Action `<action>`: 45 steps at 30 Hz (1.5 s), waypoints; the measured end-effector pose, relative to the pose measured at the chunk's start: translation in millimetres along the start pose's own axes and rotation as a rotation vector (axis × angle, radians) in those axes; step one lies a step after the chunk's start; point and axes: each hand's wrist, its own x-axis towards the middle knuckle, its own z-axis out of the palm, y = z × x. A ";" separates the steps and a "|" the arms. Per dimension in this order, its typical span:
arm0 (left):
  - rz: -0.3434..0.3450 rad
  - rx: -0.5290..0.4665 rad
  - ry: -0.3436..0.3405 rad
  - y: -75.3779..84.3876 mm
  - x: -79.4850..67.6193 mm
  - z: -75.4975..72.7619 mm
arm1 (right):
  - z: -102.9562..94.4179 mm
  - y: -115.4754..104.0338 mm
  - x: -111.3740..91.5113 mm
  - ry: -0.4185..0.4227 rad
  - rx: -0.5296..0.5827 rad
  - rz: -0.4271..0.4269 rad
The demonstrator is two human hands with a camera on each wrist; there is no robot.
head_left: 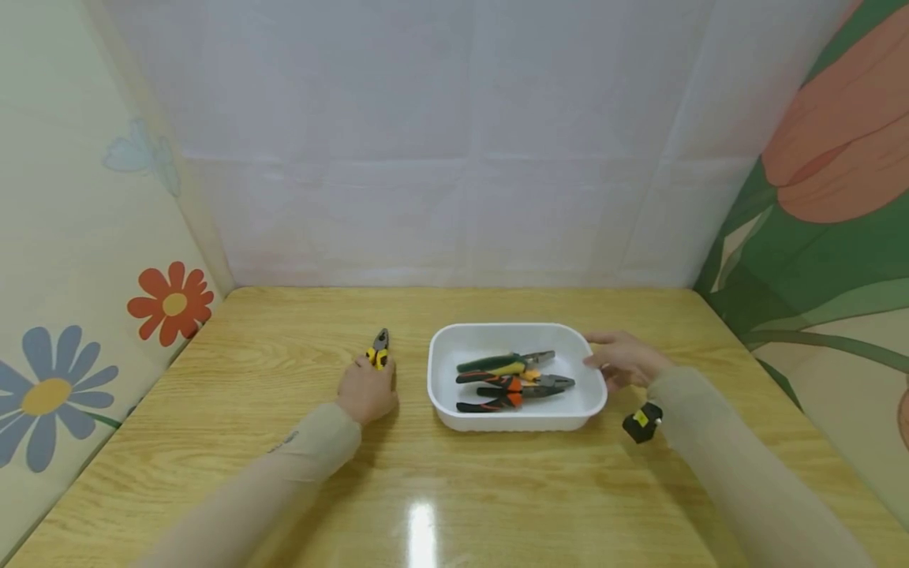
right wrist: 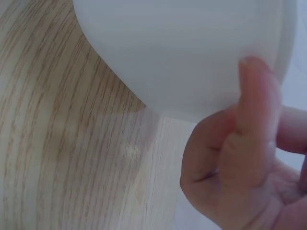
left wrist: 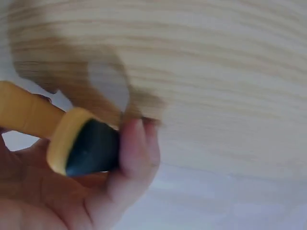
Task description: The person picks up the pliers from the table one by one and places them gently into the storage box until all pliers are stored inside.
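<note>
My left hand (head_left: 367,389) grips a pair of pliers (head_left: 381,341) with yellow and black handles, their dark jaws pointing away from me over the table. In the left wrist view the fingers curl around the pliers' handles (left wrist: 91,148). To the right stands a white plastic tray (head_left: 517,422). Several pliers lie inside it: a green-and-yellow-handled pair (head_left: 490,364) at the back, and orange-and-black-handled ones (head_left: 497,405) nearer me. My right hand (head_left: 625,359) rests against the tray's right end, thumb (right wrist: 259,96) laid on its outer wall.
A small black device with a yellow label (head_left: 642,422) shows by the right wrist. All of this is on a wood-grain table (head_left: 284,315). A white sheet (head_left: 454,158) hangs behind it, and flower-patterned panels (head_left: 64,237) flank both sides.
</note>
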 end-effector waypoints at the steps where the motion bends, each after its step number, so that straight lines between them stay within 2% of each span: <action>1: 0.007 0.002 0.008 -1.3 0.5 1.5 | 0.4 -0.4 -0.4 0.002 -0.001 0.005; 7: 0.018 -0.074 0.060 -6.5 4.3 7.5 | 0.4 -0.3 0.4 -0.003 0.005 0.007; 14: -0.004 -0.195 0.033 -10.1 8.8 1.5 | -0.3 1.1 1.1 -0.010 0.011 -0.002; 17: 0.008 -0.190 0.032 -10.6 7.5 2.2 | -0.2 1.3 1.0 -0.014 0.016 -0.004; 21: -0.049 -0.173 0.024 -8.7 3.1 4.5 | 0.2 1.3 1.3 -0.019 0.019 -0.004; 24: -0.086 -0.176 0.070 -7.6 0.5 5.3 | 0.0 1.5 1.6 -0.019 0.015 0.001; 28: -0.044 -0.157 0.150 -8.9 -1.0 8.0 | -0.7 1.8 2.2 -0.012 -0.001 0.011; 38: 0.006 -0.259 0.207 -14.7 -4.7 1.2 | -2.0 2.7 4.6 -0.016 -0.025 0.004; 45: 0.028 -0.218 0.272 -16.0 -10.1 -6.7 | -2.0 3.4 4.2 -0.016 -0.029 0.010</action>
